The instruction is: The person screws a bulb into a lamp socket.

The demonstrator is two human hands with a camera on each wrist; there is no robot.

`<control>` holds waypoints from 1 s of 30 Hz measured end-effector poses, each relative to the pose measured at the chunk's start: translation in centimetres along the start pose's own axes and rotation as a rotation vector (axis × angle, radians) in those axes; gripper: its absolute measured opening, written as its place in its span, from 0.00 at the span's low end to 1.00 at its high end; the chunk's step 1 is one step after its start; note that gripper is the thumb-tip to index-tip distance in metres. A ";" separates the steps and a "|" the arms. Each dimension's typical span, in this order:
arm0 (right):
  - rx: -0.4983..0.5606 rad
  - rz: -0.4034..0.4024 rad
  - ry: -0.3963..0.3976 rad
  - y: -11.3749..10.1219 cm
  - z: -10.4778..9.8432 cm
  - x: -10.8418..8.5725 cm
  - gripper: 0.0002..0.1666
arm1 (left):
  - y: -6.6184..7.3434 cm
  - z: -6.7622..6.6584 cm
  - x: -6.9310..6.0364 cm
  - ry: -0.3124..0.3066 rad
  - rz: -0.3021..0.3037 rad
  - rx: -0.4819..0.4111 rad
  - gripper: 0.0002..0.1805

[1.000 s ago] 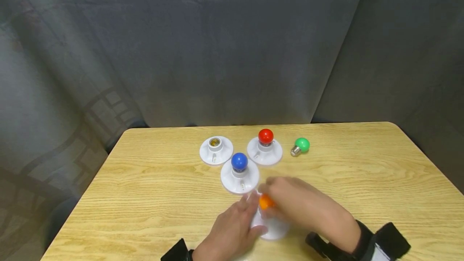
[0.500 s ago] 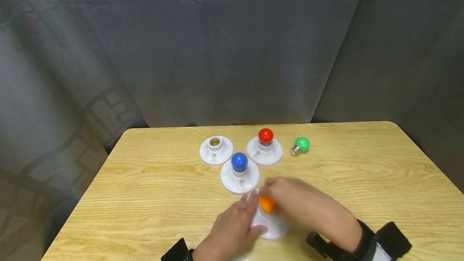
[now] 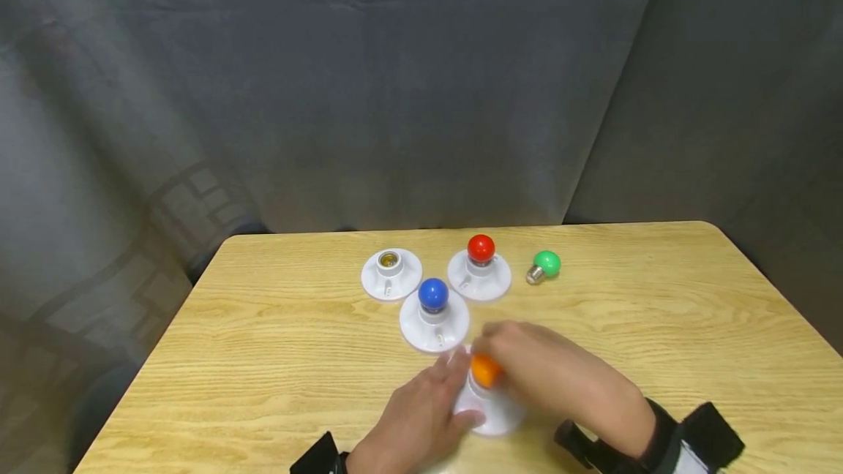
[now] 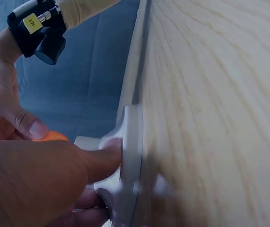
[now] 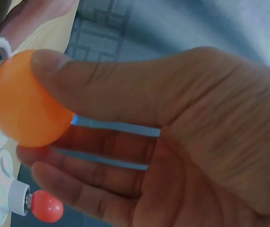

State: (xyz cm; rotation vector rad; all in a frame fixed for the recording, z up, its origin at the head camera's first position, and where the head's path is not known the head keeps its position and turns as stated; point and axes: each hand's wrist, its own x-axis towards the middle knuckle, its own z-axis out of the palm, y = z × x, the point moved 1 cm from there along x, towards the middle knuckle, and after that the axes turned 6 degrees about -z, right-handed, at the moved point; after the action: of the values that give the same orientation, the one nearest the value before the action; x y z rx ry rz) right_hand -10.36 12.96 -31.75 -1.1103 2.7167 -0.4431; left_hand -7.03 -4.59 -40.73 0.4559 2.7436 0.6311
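Observation:
An orange light bulb [image 3: 485,371] sits upright at a white round lamp holder [image 3: 498,421] near the table's front. My right hand [image 3: 536,360] grips this bulb from the right; in the right wrist view its thumb and fingers lie around the orange globe [image 5: 28,101], and metal of the screw base shows at the holder's collar. My left hand [image 3: 421,408] holds the holder's base from the left. In the left wrist view, the left thumb presses on the white base [image 4: 134,146], with other fingers on the collar's far side, partly hidden.
Behind stand a blue bulb [image 3: 432,293] and a red bulb [image 3: 481,248], each in a white holder. Another holder [image 3: 374,285] at back left shows its brass socket. A green bulb [image 3: 548,262] lies on the wooden table [image 3: 276,357], before a grey curtain [image 3: 408,93].
My right hand's fingers have shifted slightly around the orange bulb, and more of the bulb shows than a second ago. My left hand stays on the holder.

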 end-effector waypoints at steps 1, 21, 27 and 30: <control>0.001 0.017 -0.005 0.0 0.0 0.0 0.15 | 0.0 -0.1 -0.1 -0.004 0.000 -0.005 0.42; 0.149 0.296 -0.066 1.2 -1.1 -0.3 0.15 | -0.4 -0.7 -0.2 0.000 0.001 -0.047 0.39; 0.121 0.274 -0.042 2.0 -1.6 -0.1 0.15 | -0.2 -0.9 -0.1 0.044 0.070 0.004 0.39; 0.105 0.258 -0.034 2.5 -1.6 0.0 0.16 | -0.1 -0.9 0.1 0.075 0.124 0.054 0.38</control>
State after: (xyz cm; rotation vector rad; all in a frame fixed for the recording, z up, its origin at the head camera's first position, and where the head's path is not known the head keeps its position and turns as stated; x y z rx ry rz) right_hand -12.40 14.98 -31.03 -0.7217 2.7207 -0.5137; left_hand -7.39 -4.95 -40.01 0.6310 2.8257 0.6173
